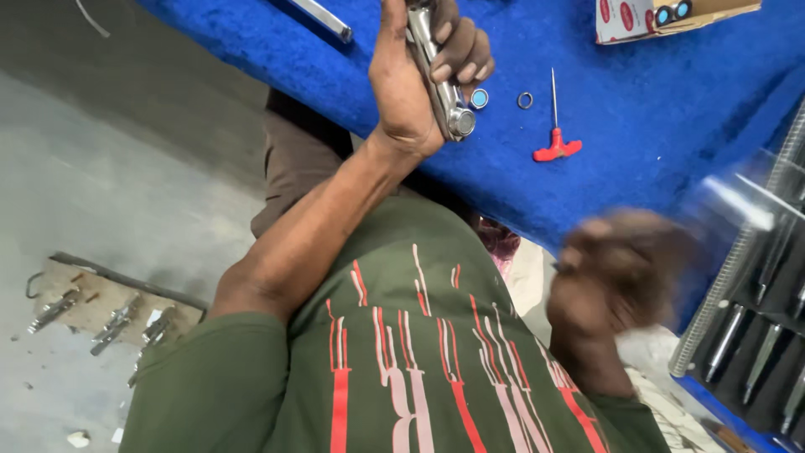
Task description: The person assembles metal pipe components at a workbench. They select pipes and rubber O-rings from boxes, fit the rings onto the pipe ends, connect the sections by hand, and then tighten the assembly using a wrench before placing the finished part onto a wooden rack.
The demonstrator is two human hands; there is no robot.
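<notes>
**Chrome tap body gripped in left hand, right hand blurred**

Step in hand, as judged: a chrome tap body point(442, 80) is held up over the near edge of the blue table cover point(654, 168), at 12 o'clock in the frame. The left hand point(415, 75) is wrapped tight around it, with the fingers curled over the shaft and the round end cap left exposed below. The right hand point(625, 268) is seen at 4 o'clock, off the table and motion-blurred. Its finger state cannot be told.

Any next handling is judged to call for a firm hold, since the polished metal looks slick.

A small round insert with a blue centre point(479, 98) lies just beside the cap at 3 o'clock. A thin metal ring point(525, 101) and a red T-handled key point(555, 138) with a slim steel shaft lie further along the same way. The cover looks fuzzy and carpet-like. A cardboard box point(662, 17) is seen at 1 o'clock. Chrome parts stand in a dark rack point(755, 335) at 4 o'clock.
</notes>
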